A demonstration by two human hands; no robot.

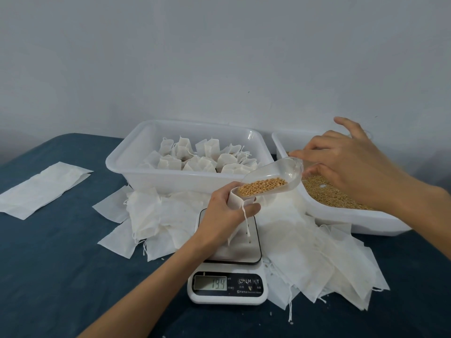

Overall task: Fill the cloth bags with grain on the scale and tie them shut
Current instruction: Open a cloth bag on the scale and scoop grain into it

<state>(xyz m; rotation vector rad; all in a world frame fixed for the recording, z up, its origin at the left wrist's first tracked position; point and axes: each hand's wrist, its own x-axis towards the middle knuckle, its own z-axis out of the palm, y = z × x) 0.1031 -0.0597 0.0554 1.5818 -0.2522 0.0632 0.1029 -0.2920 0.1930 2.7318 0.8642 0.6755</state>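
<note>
Cloth bag (234,198), white with a drawstring, is being held upright over the scale (229,264); its lower end is reaching down to the steel platform, though contact cannot be confirmed. The left hand (225,211) is wrapping around the bag's upper part, fingers clenched on the fabric and keeping the mouth open. A loose string is dangling from the mouth down past the fingers.

The right hand (346,164) is gripping the handle of a clear plastic scoop (271,182), pinching it between thumb and forefinger while the other fingers are spreading outward. The scoop is tilting down toward the left, its lip resting at the bag's mouth, and golden grain (262,186) is sitting in its lower half. The scale's display is showing digits that appear to read 19.4.

Behind the scale, a white tub (136,167) is holding filled and tied bags (205,157) standing close together. To the right, a second white tub (341,215) is lying tilted with loose grain inside. Empty bags (305,252) are lying heaped around the scale on both sides, and a few flat ones (44,189) are lying well apart at the left on the dark blue table (61,276).
</note>
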